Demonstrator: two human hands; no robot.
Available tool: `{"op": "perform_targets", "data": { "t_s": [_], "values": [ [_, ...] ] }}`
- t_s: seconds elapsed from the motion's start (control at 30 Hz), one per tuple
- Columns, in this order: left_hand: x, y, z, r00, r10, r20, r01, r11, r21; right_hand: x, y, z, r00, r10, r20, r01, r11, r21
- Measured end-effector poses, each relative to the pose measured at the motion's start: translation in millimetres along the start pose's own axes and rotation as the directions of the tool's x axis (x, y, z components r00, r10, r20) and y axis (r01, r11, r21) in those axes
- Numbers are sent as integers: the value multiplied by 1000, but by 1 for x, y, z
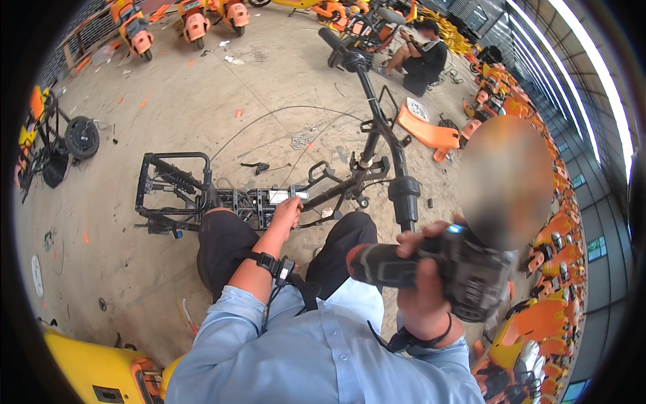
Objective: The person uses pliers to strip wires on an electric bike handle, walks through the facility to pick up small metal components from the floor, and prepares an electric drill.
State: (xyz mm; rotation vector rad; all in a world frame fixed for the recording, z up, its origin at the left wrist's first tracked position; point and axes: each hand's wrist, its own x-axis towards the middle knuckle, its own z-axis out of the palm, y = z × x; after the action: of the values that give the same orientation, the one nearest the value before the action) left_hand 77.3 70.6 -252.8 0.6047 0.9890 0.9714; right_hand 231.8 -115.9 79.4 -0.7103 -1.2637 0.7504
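Observation:
A stripped black scooter frame [330,192] lies before me, its handlebar [367,81] reaching away to the far right. My left hand [288,213] is closed on the middle of the frame, beside a silver plate [279,196]; its fingertips are partly hidden. Raised at the right, clear of the frame, my right hand [427,286] is wrapped round a cordless drill [390,264]. The drill's red-and-black head points left, and its thick grey battery end is toward the right. A rear rack loop [173,156] stands at the frame's left end.
A loose black brake lever [256,167] and a thin cable [269,113] lie on the concrete floor. An orange panel [427,131] rests beyond the handlebar. Someone [424,57] sits at the far right. Orange scooters [558,242] line the right side; a wheel [82,137] stands left.

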Motion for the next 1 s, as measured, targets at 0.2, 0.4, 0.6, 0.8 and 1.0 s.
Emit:
{"op": "perform_targets", "data": {
  "t_s": [0.2,0.4,0.6,0.8,1.0],
  "values": [
    [44,-40,0,966,223,-129,-167,923,347,13,29,16,911,-196,362,409,327,-852],
    [26,-16,14,970,199,-141,-126,904,408,12,40,-25,849,-286,444,396,-210,-894],
    [22,-8,-13,959,223,-176,-127,891,435,30,41,-76,878,-301,372,347,-134,-928],
    [17,6,-37,956,205,-212,-100,902,420,60,26,-57,899,-407,158,261,209,-943],
    [19,6,-53,945,195,-264,-94,930,354,80,24,-92,916,-399,51,199,342,-918]
  ]
}}
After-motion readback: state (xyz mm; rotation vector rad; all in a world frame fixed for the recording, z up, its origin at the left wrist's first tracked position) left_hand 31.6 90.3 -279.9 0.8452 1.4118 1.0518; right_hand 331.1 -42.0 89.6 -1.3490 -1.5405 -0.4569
